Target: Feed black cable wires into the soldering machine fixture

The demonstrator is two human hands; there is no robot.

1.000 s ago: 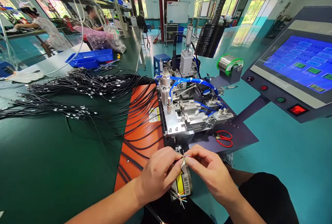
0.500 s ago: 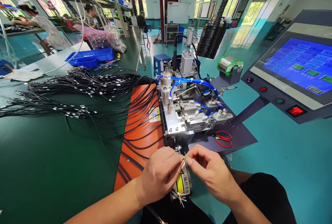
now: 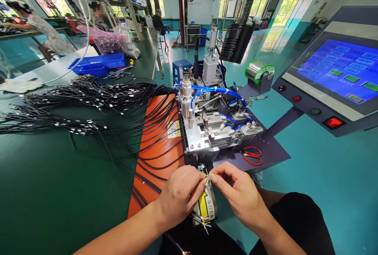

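Observation:
My left hand [image 3: 184, 192] is closed, its thumb and forefinger pinching a thin cable end in front of the machine. The fingertips of my right hand [image 3: 238, 194] meet it there, pinched on the fine wires of the same end. A short pale wire tip [image 3: 207, 172] sticks up between them; the rest is covered by my fingers. Below my left hand hang black cables with fanned-out coloured wires [image 3: 204, 221], and another cable end [image 3: 185, 252] shows lower down. Behind the hands is a curved guide [image 3: 210, 203] with a yellow arrow label.
A soldering machine [image 3: 217, 129] with blue air tubes stands ahead. Red-handled scissors [image 3: 253, 155] lie on its dark plate. A solder spool [image 3: 260, 71] and a control screen [image 3: 339, 69] are on the right. Bundled black cables [image 3: 97, 93] cover the left bench by a blue tray [image 3: 100, 64].
The view has shifted slightly, so the scene sits a little further left and up. Both hands stay pinched together, and the pale wire tip shows more clearly between them.

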